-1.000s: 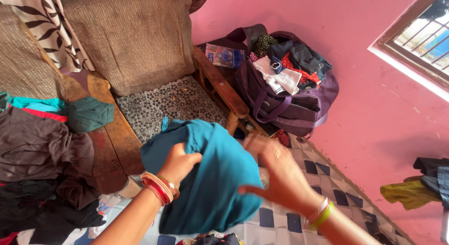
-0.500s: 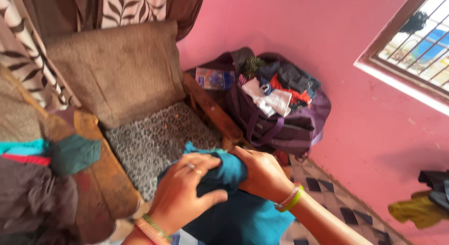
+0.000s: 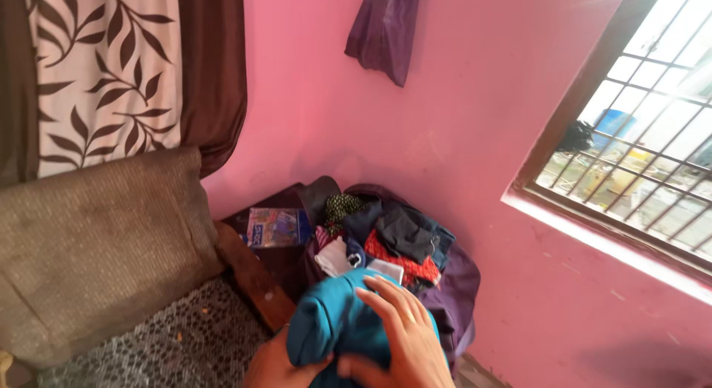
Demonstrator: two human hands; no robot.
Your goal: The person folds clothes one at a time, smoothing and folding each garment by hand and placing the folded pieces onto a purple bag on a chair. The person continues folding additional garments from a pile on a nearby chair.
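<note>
A folded teal garment (image 3: 334,321) sits bunched between both hands at the bottom centre of the head view. My right hand (image 3: 400,336) lies flat on top of it, fingers spread and pointing up-left, a ring on one finger. My left hand (image 3: 273,367) grips the bundle from below on its left side and is mostly cut off by the frame edge. The garment is held just in front of an open purple bag (image 3: 456,299) stuffed with several folded clothes (image 3: 400,240).
A wooden-armed sofa (image 3: 252,280) with a brown back cushion (image 3: 96,247) and speckled seat (image 3: 170,343) is at left. A blue packet (image 3: 273,226) lies on a dark side table. Pink wall, leaf-print curtain (image 3: 104,69), hanging purple cloth (image 3: 382,28), barred window (image 3: 645,136).
The teal garment went from spread open to a tight bundle and moved right, from over the sofa seat to the purple bag. The view tilted upward, hiding the clothes pile and floor.
</note>
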